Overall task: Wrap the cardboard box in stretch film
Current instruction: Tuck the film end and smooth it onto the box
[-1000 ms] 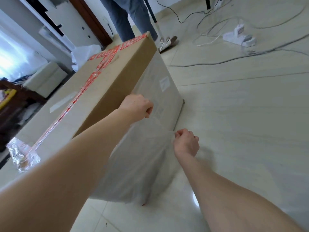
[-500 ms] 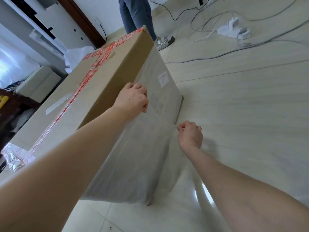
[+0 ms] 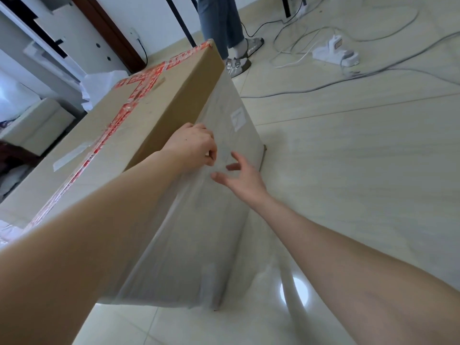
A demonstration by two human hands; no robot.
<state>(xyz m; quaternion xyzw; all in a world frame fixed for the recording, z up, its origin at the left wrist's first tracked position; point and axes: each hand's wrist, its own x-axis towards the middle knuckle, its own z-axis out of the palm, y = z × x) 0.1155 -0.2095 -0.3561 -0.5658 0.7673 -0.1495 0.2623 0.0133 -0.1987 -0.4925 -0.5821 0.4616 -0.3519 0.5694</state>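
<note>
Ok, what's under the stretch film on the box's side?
Through the stretch film shows the cardboard box wall with a white label. Lower layers cloud the rest.

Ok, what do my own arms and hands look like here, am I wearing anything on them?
Both arms are bare as far as the view shows: no sleeve covers the left forearm or the right forearm. The left hand and right hand have no gloves. No watch, bracelet or ring is visible.
</note>
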